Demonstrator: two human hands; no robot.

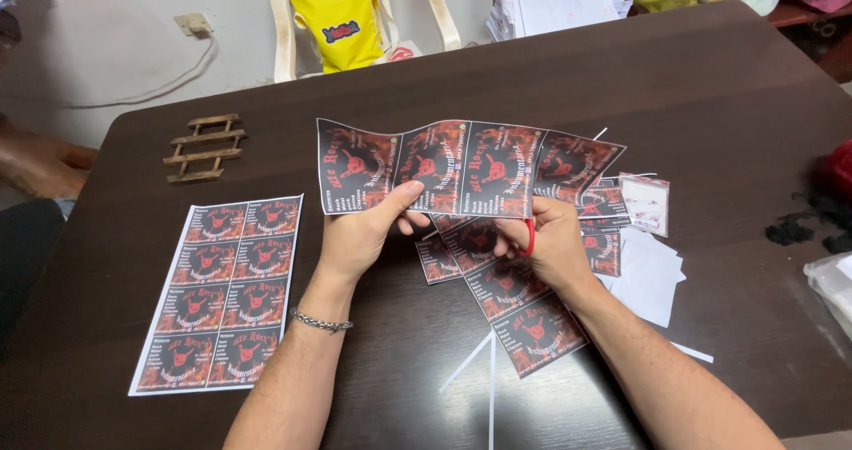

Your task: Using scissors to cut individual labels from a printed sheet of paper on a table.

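Label strip (pixel 461 168), a printed row of four dark red-and-black cards, is running left to right above the table (pixel 710 86). Your left hand (pixel 359 235) is pinching its lower edge, thumb on top. Your right hand (pixel 552 241) is gripping red-handled scissors (pixel 530 235), their blades hidden behind the strip.

This looks like a small home workroom: a dark wooden tabletop (pixel 674 86), a white plastic chair (pixel 284 24) by a plain wall, a wall socket (pixel 193 25), stacked papers (pixel 550 6).
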